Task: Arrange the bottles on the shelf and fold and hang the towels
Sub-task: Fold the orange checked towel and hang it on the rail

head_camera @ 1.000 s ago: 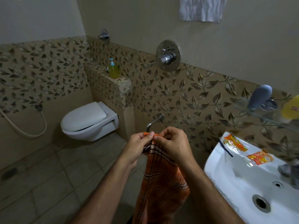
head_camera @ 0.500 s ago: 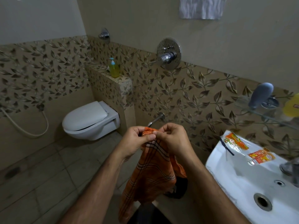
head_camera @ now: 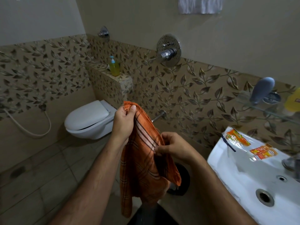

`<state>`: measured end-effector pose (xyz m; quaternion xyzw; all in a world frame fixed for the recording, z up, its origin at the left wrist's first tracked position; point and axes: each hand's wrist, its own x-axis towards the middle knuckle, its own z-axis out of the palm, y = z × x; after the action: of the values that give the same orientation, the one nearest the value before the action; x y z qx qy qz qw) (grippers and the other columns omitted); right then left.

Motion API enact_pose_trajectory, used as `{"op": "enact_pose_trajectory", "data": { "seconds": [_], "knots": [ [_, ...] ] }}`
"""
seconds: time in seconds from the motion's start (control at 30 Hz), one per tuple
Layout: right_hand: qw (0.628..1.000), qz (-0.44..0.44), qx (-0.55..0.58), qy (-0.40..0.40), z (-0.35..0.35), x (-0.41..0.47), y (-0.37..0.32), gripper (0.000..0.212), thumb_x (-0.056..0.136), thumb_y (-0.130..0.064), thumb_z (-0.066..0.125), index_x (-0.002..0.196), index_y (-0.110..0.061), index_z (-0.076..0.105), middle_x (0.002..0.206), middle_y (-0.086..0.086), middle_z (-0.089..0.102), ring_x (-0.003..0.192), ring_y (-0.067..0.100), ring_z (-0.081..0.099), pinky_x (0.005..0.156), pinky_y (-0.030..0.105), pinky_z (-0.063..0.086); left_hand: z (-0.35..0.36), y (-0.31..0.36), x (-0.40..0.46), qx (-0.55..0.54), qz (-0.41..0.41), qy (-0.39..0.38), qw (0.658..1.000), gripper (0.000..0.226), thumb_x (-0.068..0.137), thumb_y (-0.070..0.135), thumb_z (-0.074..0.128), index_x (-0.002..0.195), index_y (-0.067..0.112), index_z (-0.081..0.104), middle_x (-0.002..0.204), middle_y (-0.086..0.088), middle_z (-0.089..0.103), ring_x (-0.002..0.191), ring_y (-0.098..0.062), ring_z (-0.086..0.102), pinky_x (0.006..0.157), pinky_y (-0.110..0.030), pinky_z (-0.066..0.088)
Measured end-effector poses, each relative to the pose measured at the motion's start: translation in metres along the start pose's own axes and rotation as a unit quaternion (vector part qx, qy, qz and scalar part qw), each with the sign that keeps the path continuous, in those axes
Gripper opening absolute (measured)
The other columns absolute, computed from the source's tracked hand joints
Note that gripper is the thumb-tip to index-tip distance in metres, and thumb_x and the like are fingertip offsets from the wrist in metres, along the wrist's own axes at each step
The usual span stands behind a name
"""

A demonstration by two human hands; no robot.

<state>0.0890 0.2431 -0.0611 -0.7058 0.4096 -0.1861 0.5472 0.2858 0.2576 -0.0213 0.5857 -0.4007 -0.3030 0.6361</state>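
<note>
The person held an orange checked towel (head_camera: 142,161) in front of the body with both hands, above the tiled floor (head_camera: 42,181) of a bathroom. The left hand (head_camera: 124,122) was the higher of the two; its grip was closed on the towel's top corner, with the thumb pressed against the cloth and the fingers curled behind it. The right hand (head_camera: 174,146) sat lower and to the right, its grip pinching the towel's edge beside a band of pale stripes, so that the edge ran taut at a slant between the two hands. The rest of the towel hung loose below them in uneven folds. A second, white towel (head_camera: 200,4) hung high on the plain wall, cut off by the top of the view. To the right, a glass shelf (head_camera: 259,109) was fixed to the leaf-patterned tiles; on it a grey-blue bottle (head_camera: 262,90) leaned at a tilt, and a yellow bottle (head_camera: 293,101) stood at the edge of the view, too blurred to make out further. Below the shelf was a white basin (head_camera: 240,172) with two orange sachets (head_camera: 238,138) lying on its rim. Farther back, a yellow pump bottle (head_camera: 114,68) stood on a tiled ledge (head_camera: 125,79) above the closed white toilet (head_camera: 88,119).
</note>
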Motion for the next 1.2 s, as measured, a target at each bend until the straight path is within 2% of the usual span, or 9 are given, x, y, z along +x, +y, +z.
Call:
{"op": "enact_pose_trajectory", "data": {
  "seconds": [0.1, 0.3, 0.47, 0.57, 0.67, 0.8, 0.9, 1.07, 1.2],
  "knots": [
    [0.997, 0.022, -0.074, -0.021, -0.001, -0.006, 0.007, 0.028, 0.081, -0.017, 0.075, 0.108, -0.020, 0.069, 0.101, 0.000, 0.075, 0.092, 0.014, 0.071, 0.085, 0.031, 0.057, 0.001, 0.007, 0.006, -0.011, 0.020, 0.018, 1.000, 0.022, 0.099, 0.024, 0.051, 0.078, 0.018, 0.055, 0.076, -0.008, 0.059, 0.074, -0.022, 0.059, 0.079, -0.043, 0.054],
    [0.945, 0.068, -0.313, 0.068, 0.002, 0.000, 0.044, 0.012, 0.083, -0.035, 0.066, 0.091, -0.026, 0.064, 0.080, -0.008, 0.063, 0.078, 0.015, 0.063, 0.062, 0.023, 0.044, -0.007, 0.023, 0.021, -0.031, 0.058, 0.060, 0.996, 0.025, 0.098, 0.024, 0.051, 0.073, 0.021, 0.052, 0.072, -0.005, 0.053, 0.070, -0.022, 0.054, 0.070, -0.037, 0.050],
    [0.952, 0.048, -0.266, 0.141, -0.011, -0.002, 0.043, 0.023, 0.094, -0.046, 0.055, 0.108, -0.029, 0.065, 0.090, -0.008, 0.066, 0.083, 0.012, 0.064, 0.068, 0.026, 0.049, -0.015, 0.018, 0.032, 0.034, 0.078, 0.098, 0.992, 0.028, 0.099, 0.023, 0.049, 0.071, 0.021, 0.050, 0.069, 0.004, 0.054, 0.067, -0.014, 0.053, 0.069, -0.032, 0.046],
    [0.942, 0.051, -0.241, 0.226, -0.022, -0.001, 0.038, 0.048, 0.101, -0.054, 0.036, 0.092, -0.018, 0.065, 0.086, 0.002, 0.068, 0.084, 0.022, 0.066, 0.069, 0.032, 0.047, -0.023, 0.011, 0.037, 0.048, 0.060, 0.119, 0.990, 0.025, 0.098, 0.028, 0.050, 0.073, 0.022, 0.052, 0.072, 0.004, 0.056, 0.072, -0.017, 0.056, 0.072, -0.037, 0.049],
    [0.920, 0.096, -0.251, 0.286, -0.033, 0.006, 0.038, 0.024, 0.097, -0.037, 0.051, 0.097, -0.014, 0.059, 0.091, 0.007, 0.067, 0.091, 0.029, 0.065, 0.074, 0.035, 0.050, -0.025, 0.008, 0.038, 0.054, 0.058, 0.133, 0.988, 0.021, 0.097, 0.028, 0.050, 0.077, 0.023, 0.054, 0.078, 0.002, 0.059, 0.077, -0.018, 0.059, 0.079, -0.043, 0.053],
    [0.921, 0.149, -0.252, 0.259, -0.036, 0.011, 0.032, 0.033, 0.079, -0.027, 0.074, 0.107, -0.015, 0.062, 0.100, 0.006, 0.068, 0.093, 0.024, 0.066, 0.079, 0.038, 0.057, -0.020, 0.009, 0.034, 0.058, 0.074, 0.122, 0.988, 0.023, 0.099, 0.025, 0.050, 0.077, 0.022, 0.054, 0.075, 0.003, 0.058, 0.072, -0.015, 0.057, 0.075, -0.038, 0.051],
    [0.899, 0.167, -0.299, 0.272, -0.038, 0.015, 0.032, 0.014, 0.071, -0.021, 0.070, 0.083, -0.014, 0.071, 0.083, 0.006, 0.072, 0.079, 0.025, 0.069, 0.070, 0.037, 0.060, -0.021, 0.013, 0.037, 0.056, 0.088, 0.139, 0.985, 0.024, 0.100, 0.025, 0.049, 0.076, 0.021, 0.053, 0.072, 0.005, 0.056, 0.067, -0.010, 0.054, 0.069, -0.030, 0.047],
    [0.873, 0.256, -0.348, 0.225, -0.037, 0.018, 0.038, 0.018, 0.080, -0.034, 0.070, 0.088, -0.018, 0.067, 0.088, 0.004, 0.069, 0.081, 0.021, 0.067, 0.070, 0.034, 0.058, -0.019, 0.020, 0.035, 0.074, 0.124, 0.136, 0.980, 0.020, 0.100, 0.022, 0.048, 0.082, 0.016, 0.054, 0.071, 0.006, 0.054, 0.064, -0.006, 0.052, 0.061, -0.018, 0.044],
    [0.925, 0.324, -0.141, 0.144, -0.038, 0.016, 0.046, 0.029, 0.092, -0.034, 0.057, 0.082, -0.008, 0.063, 0.075, 0.012, 0.065, 0.058, 0.021, 0.059, 0.056, 0.028, 0.048, -0.027, 0.019, 0.035, 0.094, 0.127, 0.141, 0.977, 0.015, 0.099, 0.022, 0.050, 0.086, 0.018, 0.057, 0.078, 0.005, 0.059, 0.072, -0.008, 0.057, 0.068, -0.021, 0.047]
  ]
}}
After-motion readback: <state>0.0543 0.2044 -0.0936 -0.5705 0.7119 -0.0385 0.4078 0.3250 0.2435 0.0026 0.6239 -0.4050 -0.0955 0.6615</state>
